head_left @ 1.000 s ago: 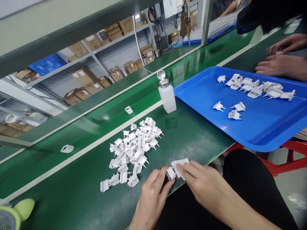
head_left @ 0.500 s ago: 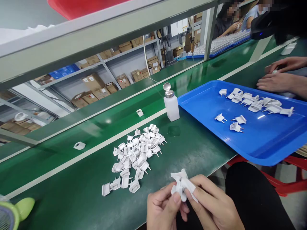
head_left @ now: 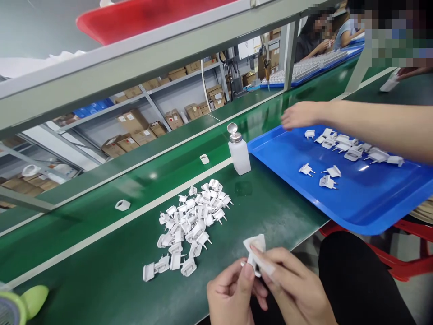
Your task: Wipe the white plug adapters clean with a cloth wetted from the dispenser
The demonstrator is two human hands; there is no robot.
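Near the front edge of the bench, my left hand (head_left: pixel 232 289) is closed on a small white plug piece (head_left: pixel 257 271), mostly covered by fingers. A thin white wipe (head_left: pixel 256 243) is pinched in my right hand (head_left: pixel 294 282), its fingers pressing it over the plug piece. Ahead and to the left lies a heap of white two-pin plug pieces (head_left: pixel 189 221) on the green bench (head_left: pixel 111 271). Behind the heap's right side stands a white bottle (head_left: pixel 240 158) with its metal lid raised.
A blue tray (head_left: pixel 352 210) at the right holds several plug pieces. A co-worker's arm (head_left: pixel 368 122) reaches across its far side. Two white casings (head_left: pixel 122 205) lie on the green strip beyond the pale line. A light-green object (head_left: pixel 35 298) sits at the lower left.
A co-worker's hand has reached left over the tray's far edge. My right hand's fingers have shifted with the wipe over the plug piece. The view has tilted slightly.
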